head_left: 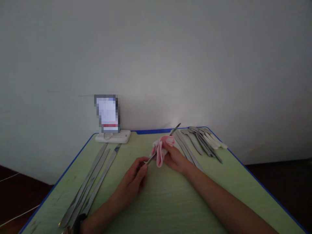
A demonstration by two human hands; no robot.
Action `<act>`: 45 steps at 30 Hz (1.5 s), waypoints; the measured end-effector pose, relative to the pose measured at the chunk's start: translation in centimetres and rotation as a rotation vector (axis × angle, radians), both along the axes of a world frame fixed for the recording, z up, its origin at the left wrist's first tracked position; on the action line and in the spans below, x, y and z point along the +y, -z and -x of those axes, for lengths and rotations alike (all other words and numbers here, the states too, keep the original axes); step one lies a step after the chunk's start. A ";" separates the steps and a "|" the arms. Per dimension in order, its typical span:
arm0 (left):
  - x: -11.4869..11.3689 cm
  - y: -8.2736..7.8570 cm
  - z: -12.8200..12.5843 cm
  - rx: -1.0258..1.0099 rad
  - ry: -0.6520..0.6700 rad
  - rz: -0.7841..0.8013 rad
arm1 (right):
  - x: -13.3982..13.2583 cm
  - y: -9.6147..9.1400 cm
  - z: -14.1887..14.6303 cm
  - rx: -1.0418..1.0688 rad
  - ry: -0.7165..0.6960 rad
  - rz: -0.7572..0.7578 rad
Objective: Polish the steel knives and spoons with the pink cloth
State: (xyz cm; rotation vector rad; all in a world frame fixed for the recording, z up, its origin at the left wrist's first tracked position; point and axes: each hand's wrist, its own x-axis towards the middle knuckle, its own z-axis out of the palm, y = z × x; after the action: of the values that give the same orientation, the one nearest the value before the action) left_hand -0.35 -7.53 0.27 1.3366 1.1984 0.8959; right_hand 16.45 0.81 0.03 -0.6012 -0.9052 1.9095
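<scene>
My left hand [135, 178] pinches the handle end of a metal table knife [175, 128] just above the green table [158, 201]. The knife runs up and to the right, and its blade tip shows past the cloth. Around the middle of the knife my right hand [174, 157] closes a pink cloth [161, 149]. Both hands are near the table's centre.
Several long metal knives [94, 180] lie at the left. More knives [186, 148] lie just right of my right hand, and spoons and white-handled cutlery [207, 139] are fanned out at the back right. A phone on a white stand [112, 136] sits against the wall.
</scene>
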 end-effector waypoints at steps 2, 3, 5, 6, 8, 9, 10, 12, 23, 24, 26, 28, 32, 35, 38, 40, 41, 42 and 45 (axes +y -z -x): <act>0.0 0.1 0.0 -0.083 -0.006 0.023 | 0.2 -0.1 -0.1 0.045 0.016 0.032; 0.0 0.2 0.0 -0.128 0.003 0.030 | 0.3 -0.1 -0.1 0.063 0.024 0.045; 0.1 0.2 0.0 -0.204 0.015 0.041 | 0.4 -0.2 -0.2 0.081 0.034 0.064; 0.1 0.1 0.0 -0.229 0.012 0.048 | 0.5 -0.2 -0.2 0.082 0.036 0.069; 0.2 0.1 -0.1 -0.239 -0.012 0.055 | 0.4 -0.3 -0.2 0.073 0.035 0.071; 0.3 0.0 -0.2 -0.224 -0.029 0.053 | 0.4 -0.3 -0.2 0.065 0.031 0.066; 0.3 0.0 -0.2 -0.200 -0.044 0.047 | 0.3 -0.2 -0.2 0.055 0.024 0.058; 0.4 0.0 -0.4 -0.145 -0.063 0.022 | 0.3 -0.2 -0.2 0.030 0.006 0.028; 0.2 -0.5 -0.4 -0.068 -0.014 0.023 | -0.1 0.2 -0.2 -0.270 -0.209 -0.251; 0.2 -0.6 -0.4 -0.068 -0.011 0.025 | -0.2 0.0 -0.3 -0.310 -0.233 -0.292; 0.2 -0.5 -0.5 -0.065 -0.018 0.018 | -0.2 -0.4 -0.4 -0.375 -0.242 -0.357; 0.2 -0.4 -0.5 -0.053 -0.035 0.008 | -0.3 -0.7 -0.4 -0.407 -0.225 -0.376; 0.2 -0.2 -0.5 -0.028 -0.063 -0.005 | -0.3 -0.3 -0.1 -0.353 -0.177 -0.304; 0.3 -0.2 -0.5 0.010 -0.067 -0.012 | -0.3 0.1 0.1 -0.238 -0.047 -0.190; 0.2 -0.3 -0.5 0.056 -0.039 -0.006 | -0.4 0.0 0.3 -0.178 -0.035 -0.129; 0.2 -0.4 -0.4 0.086 -0.005 -0.003 | -0.6 -0.2 0.4 -0.179 -0.059 -0.125; 0.2 -0.4 -0.4 0.100 0.011 -0.003 | -0.6 -0.3 0.4 -0.183 -0.065 -0.124; 0.2 -0.4 -0.4 0.112 0.025 -0.004 | -0.6 -0.3 0.4 -0.190 -0.073 -0.123; 0.2 -0.4 -0.3 0.142 0.049 0.002 | -0.6 -0.2 0.3 -0.208 -0.085 -0.116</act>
State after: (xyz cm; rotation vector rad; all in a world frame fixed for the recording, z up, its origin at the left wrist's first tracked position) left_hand -0.04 -7.35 0.66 1.4410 1.2685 0.7747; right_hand 16.11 0.23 0.18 -0.7100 -1.1830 1.8783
